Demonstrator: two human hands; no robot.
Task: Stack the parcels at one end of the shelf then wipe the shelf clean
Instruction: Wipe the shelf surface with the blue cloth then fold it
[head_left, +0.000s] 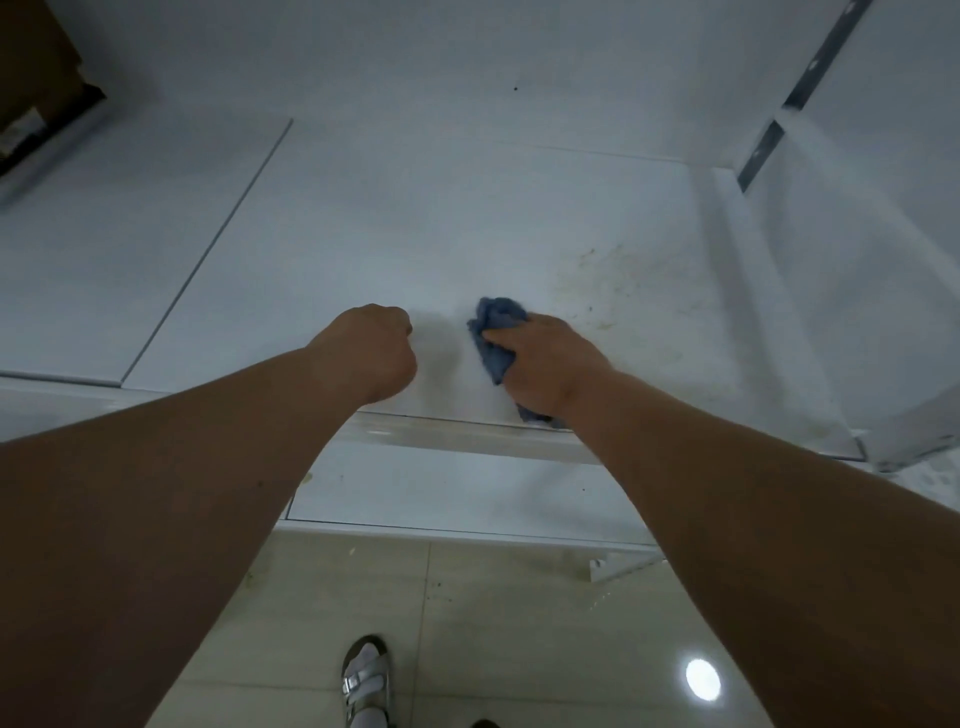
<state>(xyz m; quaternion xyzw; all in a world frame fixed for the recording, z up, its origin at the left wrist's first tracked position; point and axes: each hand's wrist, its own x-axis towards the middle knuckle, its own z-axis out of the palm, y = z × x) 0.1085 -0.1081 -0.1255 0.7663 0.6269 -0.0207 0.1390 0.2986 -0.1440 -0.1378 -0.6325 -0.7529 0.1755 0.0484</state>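
A white shelf (395, 223) spreads out in front of me. My right hand (545, 364) presses a crumpled blue cloth (496, 325) onto the shelf near its front edge, with fingers curled over the cloth. To the right of the cloth lies a patch of brownish dirt specks (608, 280). My left hand (371, 351) is curled into a fist beside the cloth and rests on the shelf, holding nothing. A brown cardboard parcel (36, 78) shows at the far left end, cut off by the frame.
A grey slotted upright (763, 156) and a white side wall (831, 291) close the shelf's right end. A lower shelf (467, 493) shows beneath the front edge. Below is a glossy tiled floor (519, 649) with my sandalled foot (366, 680).
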